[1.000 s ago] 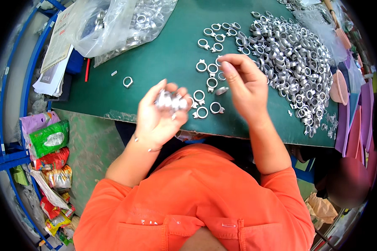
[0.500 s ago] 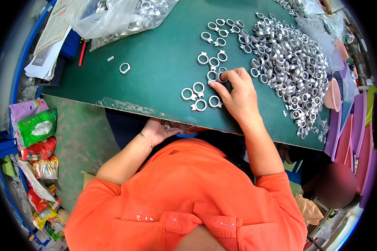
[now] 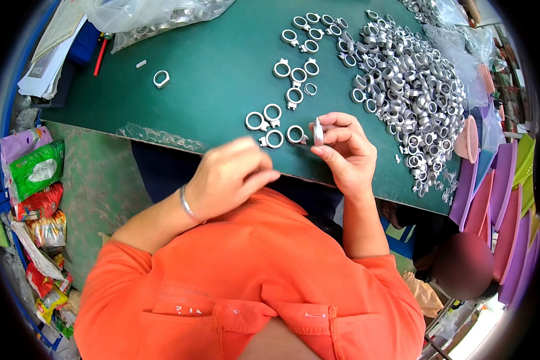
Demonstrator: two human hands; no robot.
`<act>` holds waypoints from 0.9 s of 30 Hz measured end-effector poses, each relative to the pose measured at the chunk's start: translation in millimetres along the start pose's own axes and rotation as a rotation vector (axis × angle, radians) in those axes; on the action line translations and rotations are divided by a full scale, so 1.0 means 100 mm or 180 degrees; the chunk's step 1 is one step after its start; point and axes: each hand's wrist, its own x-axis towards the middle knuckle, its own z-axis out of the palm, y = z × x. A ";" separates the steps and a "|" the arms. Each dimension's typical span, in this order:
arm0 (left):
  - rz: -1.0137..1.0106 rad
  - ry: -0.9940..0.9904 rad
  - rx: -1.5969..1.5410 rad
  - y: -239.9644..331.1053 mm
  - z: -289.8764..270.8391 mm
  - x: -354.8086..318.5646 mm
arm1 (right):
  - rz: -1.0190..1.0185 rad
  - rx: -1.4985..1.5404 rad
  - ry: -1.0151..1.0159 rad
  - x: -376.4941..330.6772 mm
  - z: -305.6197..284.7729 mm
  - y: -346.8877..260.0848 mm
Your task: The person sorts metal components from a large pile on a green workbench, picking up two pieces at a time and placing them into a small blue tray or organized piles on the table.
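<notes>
My right hand [image 3: 351,153] holds a silver metal ring clamp [image 3: 318,132] edge-on between thumb and fingers, just above the near part of the table. Left of it, my left hand [image 3: 231,177] is raised in front of the table edge, slightly smeared. Its fingers are curled and thumb and forefinger come together; whatever they pinch does not show. Close by, a group of loose ring clamps [image 3: 274,139] lies flat, one [image 3: 296,134] right beside the held ring. More ring clamps [image 3: 298,75] lie farther up the table.
A large heap of ring clamps [image 3: 414,90] covers the right of the green table [image 3: 210,78]. At the far left are a bag of rings [image 3: 162,24], a red pen [image 3: 101,55], papers [image 3: 45,66] and a lone ring [image 3: 161,78]. Another person sits at the right beside stacked plastic bins [image 3: 504,180].
My left hand has come up from below the table edge, where its palm was open with small pale bits. My right hand has lifted a ring clamp and drawn it nearer.
</notes>
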 end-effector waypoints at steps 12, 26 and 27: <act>-0.1599 0.0185 -0.2835 -0.10 -0.02 0.14 | 0.0882 0.1478 0.0159 0.02 -0.12 -0.06; -0.2419 0.0057 -0.5435 -0.15 -0.02 0.11 | 0.1882 0.1878 -0.0141 0.22 0.11 -0.20; -0.2479 0.0053 -0.5409 -0.12 -0.03 0.12 | 0.1943 0.2655 -0.0398 0.22 0.05 -0.15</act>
